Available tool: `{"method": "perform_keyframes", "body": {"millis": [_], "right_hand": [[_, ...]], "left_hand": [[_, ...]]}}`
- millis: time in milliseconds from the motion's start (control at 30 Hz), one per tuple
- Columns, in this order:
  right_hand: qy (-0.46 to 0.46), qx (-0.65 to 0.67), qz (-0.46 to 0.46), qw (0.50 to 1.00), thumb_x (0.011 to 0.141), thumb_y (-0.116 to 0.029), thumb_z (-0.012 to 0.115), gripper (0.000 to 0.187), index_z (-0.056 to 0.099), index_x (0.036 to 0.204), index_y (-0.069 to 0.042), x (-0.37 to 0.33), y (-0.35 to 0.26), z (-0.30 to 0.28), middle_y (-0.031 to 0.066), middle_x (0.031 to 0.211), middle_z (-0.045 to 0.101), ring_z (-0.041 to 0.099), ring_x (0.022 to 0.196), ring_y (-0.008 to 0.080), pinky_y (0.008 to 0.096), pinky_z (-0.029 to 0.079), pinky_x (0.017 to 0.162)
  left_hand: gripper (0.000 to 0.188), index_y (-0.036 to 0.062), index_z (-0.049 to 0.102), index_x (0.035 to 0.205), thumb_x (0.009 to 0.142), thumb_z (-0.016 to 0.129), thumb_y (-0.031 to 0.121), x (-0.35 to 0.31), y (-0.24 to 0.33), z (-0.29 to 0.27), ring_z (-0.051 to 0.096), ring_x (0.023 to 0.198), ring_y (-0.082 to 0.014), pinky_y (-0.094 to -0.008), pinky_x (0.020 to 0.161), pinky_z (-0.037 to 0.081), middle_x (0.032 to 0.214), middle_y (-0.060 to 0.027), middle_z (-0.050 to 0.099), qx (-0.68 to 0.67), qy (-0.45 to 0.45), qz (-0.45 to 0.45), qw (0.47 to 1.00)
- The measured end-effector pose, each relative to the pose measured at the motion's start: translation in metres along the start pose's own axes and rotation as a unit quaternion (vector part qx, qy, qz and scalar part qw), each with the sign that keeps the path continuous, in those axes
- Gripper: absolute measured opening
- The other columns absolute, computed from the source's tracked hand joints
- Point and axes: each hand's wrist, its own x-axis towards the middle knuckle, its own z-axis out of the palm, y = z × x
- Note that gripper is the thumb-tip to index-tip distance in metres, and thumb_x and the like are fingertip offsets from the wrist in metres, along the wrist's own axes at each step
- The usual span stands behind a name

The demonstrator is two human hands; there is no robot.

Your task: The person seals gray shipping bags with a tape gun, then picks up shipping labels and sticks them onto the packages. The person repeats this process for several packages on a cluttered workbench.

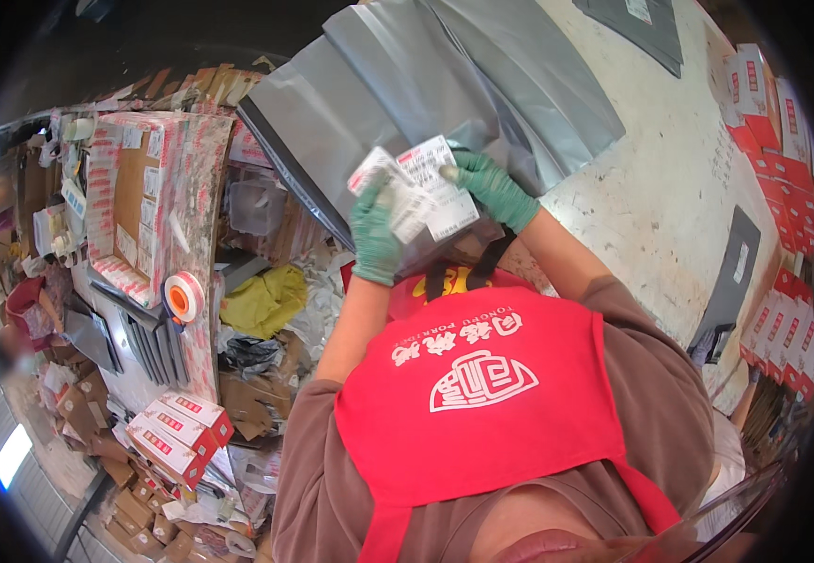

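Both my hands wear green gloves and are raised over a stack of large grey plastic mailing bags point(351, 103). Between the fingers of my left hand point(376, 230) is a white printed label point(405, 214), partly smeared by motion. My right hand point(496, 188) pinches another white label point(445, 192) by its upper right edge, thumb on its face. The two labels overlap at their inner edges, so part of one is hidden. Below my hands the bags' near edge meets my red apron point(482, 375).
The pale worktable point(604, 216) bears a flat grey bag point(731, 272) on the right. Red-and-white boxes point(783, 328) stand beyond it. To the left, another table holds a tape roll point(184, 297), folded grey bags point(153, 347) and boxes point(180, 433). A person point(31, 310) is at far left.
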Motion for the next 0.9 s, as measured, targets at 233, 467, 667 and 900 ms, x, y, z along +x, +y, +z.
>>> {"method": "perform_keyframes", "body": {"millis": [233, 467, 667, 900], "right_hand": [[0.030, -0.014, -0.044, 0.998, 0.092, -0.024, 0.061, 0.034, 0.061, 0.117, -0.001, 0.001, -0.008, -0.020, 0.0051, 0.106, 0.065, 0.060, 0.096, 0.0118, 0.0276, 0.049, 0.085], [0.062, -0.052, -0.081, 0.993, 0.092, -0.022, 0.062, 0.031, 0.063, 0.113, 0.000, 0.012, 0.003, -0.034, 0.0015, 0.093, 0.065, 0.057, 0.081, 0.0073, 0.0238, 0.048, 0.073], [0.083, 0.007, -0.079, 0.993, 0.092, -0.020, 0.062, 0.028, 0.063, 0.111, 0.001, 0.006, -0.007, -0.019, 0.0020, 0.091, 0.065, 0.057, 0.077, 0.0070, 0.0227, 0.048, 0.069], [0.082, -0.036, -0.100, 0.991, 0.092, -0.020, 0.062, 0.026, 0.065, 0.108, 0.000, 0.007, -0.003, -0.024, 0.0009, 0.088, 0.065, 0.056, 0.077, 0.0060, 0.0221, 0.047, 0.068]], "left_hand": [[0.020, -0.0025, 0.066, 0.103, 0.086, 0.056, 0.002, -0.002, 0.009, -0.023, 0.063, 0.079, -0.0138, -0.0267, 0.070, 0.054, 0.092, -0.0072, 0.066, 0.337, -0.078, -0.056, 0.937], [0.017, -0.0045, 0.067, 0.097, 0.083, 0.062, 0.002, -0.012, 0.010, 0.016, 0.063, 0.071, -0.0118, -0.0254, 0.064, 0.053, 0.086, -0.0069, 0.067, 0.266, -0.094, -0.154, 0.947], [0.015, -0.0042, 0.066, 0.096, 0.083, 0.062, 0.002, -0.013, 0.006, 0.015, 0.063, 0.069, -0.0118, -0.0253, 0.062, 0.053, 0.084, -0.0065, 0.067, 0.267, -0.083, -0.152, 0.948], [0.013, -0.0030, 0.066, 0.094, 0.084, 0.062, 0.004, -0.012, 0.004, 0.017, 0.062, 0.067, -0.0109, -0.0246, 0.060, 0.052, 0.082, -0.0056, 0.066, 0.298, -0.076, -0.126, 0.943]]}}
